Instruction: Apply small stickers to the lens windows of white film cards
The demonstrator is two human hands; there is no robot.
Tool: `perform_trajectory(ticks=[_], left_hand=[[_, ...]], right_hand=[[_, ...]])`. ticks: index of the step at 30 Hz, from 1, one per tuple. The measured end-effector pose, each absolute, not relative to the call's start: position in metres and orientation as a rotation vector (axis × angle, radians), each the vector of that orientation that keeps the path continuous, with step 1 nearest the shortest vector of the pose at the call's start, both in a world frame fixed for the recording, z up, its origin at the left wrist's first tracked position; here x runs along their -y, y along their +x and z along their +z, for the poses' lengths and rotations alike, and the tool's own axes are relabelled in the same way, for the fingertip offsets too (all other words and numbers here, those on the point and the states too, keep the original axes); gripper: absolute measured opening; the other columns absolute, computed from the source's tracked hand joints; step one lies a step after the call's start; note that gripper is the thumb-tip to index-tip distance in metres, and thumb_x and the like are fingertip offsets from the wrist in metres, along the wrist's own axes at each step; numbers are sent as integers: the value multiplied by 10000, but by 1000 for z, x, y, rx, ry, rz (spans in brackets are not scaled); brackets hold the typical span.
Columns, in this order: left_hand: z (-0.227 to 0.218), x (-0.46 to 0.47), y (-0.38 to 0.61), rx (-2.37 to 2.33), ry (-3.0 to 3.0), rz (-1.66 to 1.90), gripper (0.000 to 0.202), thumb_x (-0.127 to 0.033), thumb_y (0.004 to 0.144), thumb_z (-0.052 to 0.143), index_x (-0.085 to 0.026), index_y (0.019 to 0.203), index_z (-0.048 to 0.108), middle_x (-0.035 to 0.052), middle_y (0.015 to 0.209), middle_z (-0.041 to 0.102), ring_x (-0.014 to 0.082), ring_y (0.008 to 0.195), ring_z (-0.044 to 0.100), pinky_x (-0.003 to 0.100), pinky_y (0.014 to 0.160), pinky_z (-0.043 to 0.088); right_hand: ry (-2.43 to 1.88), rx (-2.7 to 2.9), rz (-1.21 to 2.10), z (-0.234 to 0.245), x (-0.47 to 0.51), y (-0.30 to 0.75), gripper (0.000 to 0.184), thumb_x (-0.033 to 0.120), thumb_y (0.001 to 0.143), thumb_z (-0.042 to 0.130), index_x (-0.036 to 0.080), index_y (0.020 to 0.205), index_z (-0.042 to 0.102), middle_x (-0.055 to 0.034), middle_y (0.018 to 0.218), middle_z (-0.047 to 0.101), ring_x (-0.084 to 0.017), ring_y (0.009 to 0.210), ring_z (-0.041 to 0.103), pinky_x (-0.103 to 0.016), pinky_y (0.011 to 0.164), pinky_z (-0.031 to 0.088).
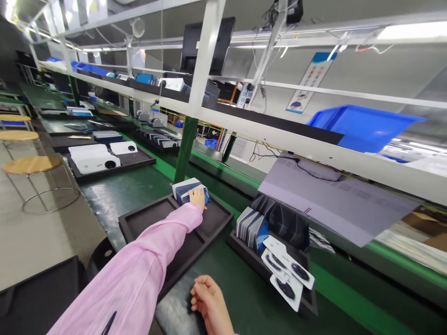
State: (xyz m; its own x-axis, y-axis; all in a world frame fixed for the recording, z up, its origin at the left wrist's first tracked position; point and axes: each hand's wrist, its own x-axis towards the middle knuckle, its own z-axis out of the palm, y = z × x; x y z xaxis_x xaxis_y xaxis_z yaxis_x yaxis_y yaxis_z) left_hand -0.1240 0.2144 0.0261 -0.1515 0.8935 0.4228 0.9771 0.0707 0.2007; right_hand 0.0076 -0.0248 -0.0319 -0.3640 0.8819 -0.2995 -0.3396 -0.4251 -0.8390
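My left hand, at the end of a pink sleeve, reaches forward and is closed on a stack of blue and white cards. The stack stands at the far corner of a black compartment tray on the green bench. My right hand rests low on the bench just right of the tray's near edge. Its fingers are curled in and nothing shows in them.
To the right, a second black tray holds upright cards and white cards with black round parts. A grey sheet hangs off the shelf under a blue bin. A green post rises behind the stack. A tray of white devices and stools lie left.
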Motion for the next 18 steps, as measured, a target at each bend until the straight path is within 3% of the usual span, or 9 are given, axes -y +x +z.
perform_trajectory(ticks=[6,9,12,15,18], left_hand=[[43,-199,-176,1927,-2135,-926,479,-366,831,543,-190,1262,433,100,1316,445,268,1180,443,515,968,360],[49,-198,-229,2018,-2058,-1076,599,-396,817,553,-150,1325,353,153,1362,383,275,1249,364,467,1015,328],[45,-203,-270,2203,-1912,-1195,415,-340,857,508,-177,1234,450,103,1286,464,247,1123,490,479,912,422],[30,-208,-285,2347,-1894,-1249,338,-326,859,512,-165,1156,509,81,1165,546,201,987,565,418,823,484],[15,-215,-286,2423,-1965,-1283,321,-324,860,511,-165,1139,519,77,1143,558,190,961,574,400,805,493]], right_hand=[[-1100,1188,1582,-14,-27,13,320,421,646,667,181,806,529,21,660,542,-129,600,559,-262,553,452],[-1184,1363,1363,-3,-82,-8,281,370,669,673,182,836,548,-9,779,590,-174,771,593,-310,715,481],[-1312,1513,1165,2,-138,-47,290,304,737,660,153,967,570,-60,1031,602,-211,1000,558,-386,903,417],[-1449,1623,1005,1,-173,-83,357,318,833,576,157,1147,520,-88,1228,515,-250,1127,486,-492,952,359],[-1551,1680,881,-5,-188,-103,439,338,838,567,165,1229,465,-102,1289,465,-274,1173,444,-521,980,319]])
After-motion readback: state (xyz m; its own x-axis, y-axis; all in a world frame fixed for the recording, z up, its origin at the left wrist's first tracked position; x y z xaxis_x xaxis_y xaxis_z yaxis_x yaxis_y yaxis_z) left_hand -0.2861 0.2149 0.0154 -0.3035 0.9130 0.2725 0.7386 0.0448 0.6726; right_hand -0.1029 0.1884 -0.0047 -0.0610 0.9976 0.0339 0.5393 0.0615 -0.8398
